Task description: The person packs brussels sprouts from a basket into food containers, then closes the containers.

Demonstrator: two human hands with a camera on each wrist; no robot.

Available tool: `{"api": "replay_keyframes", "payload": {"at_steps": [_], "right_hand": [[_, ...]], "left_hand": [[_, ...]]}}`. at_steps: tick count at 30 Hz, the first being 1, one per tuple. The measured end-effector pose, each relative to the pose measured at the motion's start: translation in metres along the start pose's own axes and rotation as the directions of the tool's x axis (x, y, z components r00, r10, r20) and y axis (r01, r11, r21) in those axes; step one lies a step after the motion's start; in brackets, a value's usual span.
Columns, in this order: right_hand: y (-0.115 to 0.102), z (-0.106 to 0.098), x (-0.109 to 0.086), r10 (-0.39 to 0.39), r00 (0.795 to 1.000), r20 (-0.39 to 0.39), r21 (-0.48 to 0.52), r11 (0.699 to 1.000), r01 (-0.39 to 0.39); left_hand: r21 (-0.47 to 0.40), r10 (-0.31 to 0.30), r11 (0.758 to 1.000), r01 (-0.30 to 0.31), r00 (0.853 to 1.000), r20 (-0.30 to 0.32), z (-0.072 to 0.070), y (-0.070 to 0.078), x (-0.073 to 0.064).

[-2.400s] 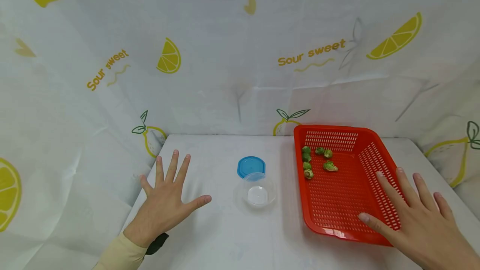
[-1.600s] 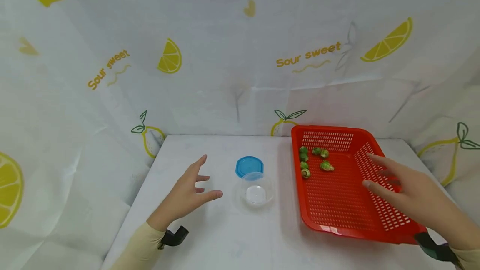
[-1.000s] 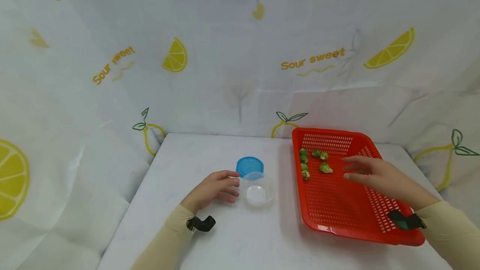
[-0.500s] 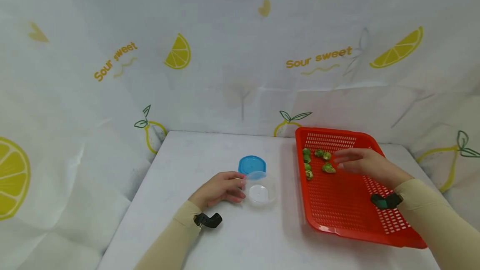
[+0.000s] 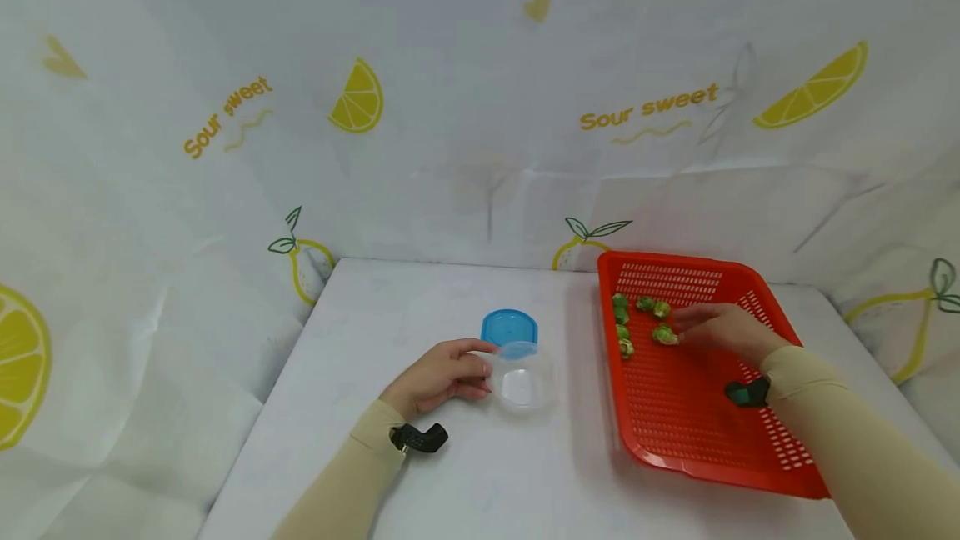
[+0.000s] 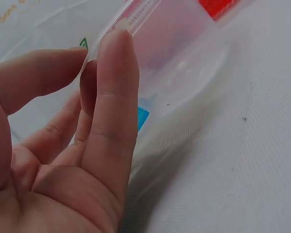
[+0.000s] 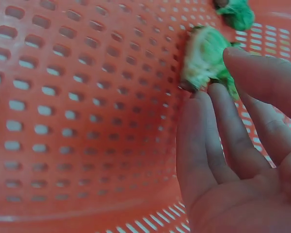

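Observation:
My left hand pinches the rim of a small clear plastic tub between thumb and fingers. In the left wrist view the tub's thin wall runs up from the fingertips. A blue lid lies just behind the tub. My right hand reaches into a red basket, its fingers extended at a leafy Brussels sprout. Seen from the right wrist, the fingertips are at the edge of that sprout, and they do not close round it. Part of the sprout is behind the thumb.
Several more Brussels sprouts lie along the basket's left side and toward its back, including one near the right fingers. The white table meets a lemon-printed cloth behind. The basket's raised rim surrounds the right hand.
Both hands, first spread wide above the table, have moved inward. My left hand has come to the tub and taken its rim. The right has gone into the basket, reaching the sprout.

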State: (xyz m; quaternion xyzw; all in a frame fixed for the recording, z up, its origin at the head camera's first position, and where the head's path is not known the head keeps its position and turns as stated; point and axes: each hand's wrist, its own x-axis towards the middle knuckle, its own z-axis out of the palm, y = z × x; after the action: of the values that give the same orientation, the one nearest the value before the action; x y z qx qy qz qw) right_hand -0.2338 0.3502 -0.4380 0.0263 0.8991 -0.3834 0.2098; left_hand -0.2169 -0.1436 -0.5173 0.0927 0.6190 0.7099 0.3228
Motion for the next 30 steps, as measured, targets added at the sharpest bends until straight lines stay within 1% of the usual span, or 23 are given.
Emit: {"api": "replay_keyframes", "payload": {"at_steps": [4, 8, 13, 16, 23, 30], "right_hand": [[-0.001, 0.005, 0.003, 0.026, 1.0, 0.005, 0.001, 1.0, -0.026], [-0.003, 0.009, 0.007, 0.051, 0.999, 0.0, -0.002, 0.999, -0.051], [-0.004, 0.012, 0.01, 0.064, 0.998, -0.013, -0.019, 0.998, -0.064], [-0.005, 0.013, 0.01, 0.078, 0.997, -0.015, -0.005, 0.997, -0.078], [-0.007, 0.015, 0.01, 0.087, 0.996, -0.021, 0.006, 0.996, -0.087], [-0.006, 0.017, 0.009, 0.083, 0.996, -0.029, -0.004, 0.997, -0.083]], "left_hand": [[-0.042, -0.008, 0.999, 0.009, 1.0, 0.026, 0.0, -0.001, 0.001], [-0.075, -0.011, 0.997, 0.014, 0.999, 0.036, 0.0, -0.002, 0.001], [-0.101, -0.005, 0.995, 0.01, 0.999, 0.047, -0.002, -0.004, 0.001], [-0.119, 0.0, 0.993, 0.006, 0.999, 0.052, -0.002, -0.003, 0.001], [-0.133, 0.003, 0.991, 0.006, 0.998, 0.066, -0.002, -0.001, 0.0], [-0.138, -0.013, 0.99, 0.021, 0.999, 0.053, -0.004, -0.004, -0.001]]}}
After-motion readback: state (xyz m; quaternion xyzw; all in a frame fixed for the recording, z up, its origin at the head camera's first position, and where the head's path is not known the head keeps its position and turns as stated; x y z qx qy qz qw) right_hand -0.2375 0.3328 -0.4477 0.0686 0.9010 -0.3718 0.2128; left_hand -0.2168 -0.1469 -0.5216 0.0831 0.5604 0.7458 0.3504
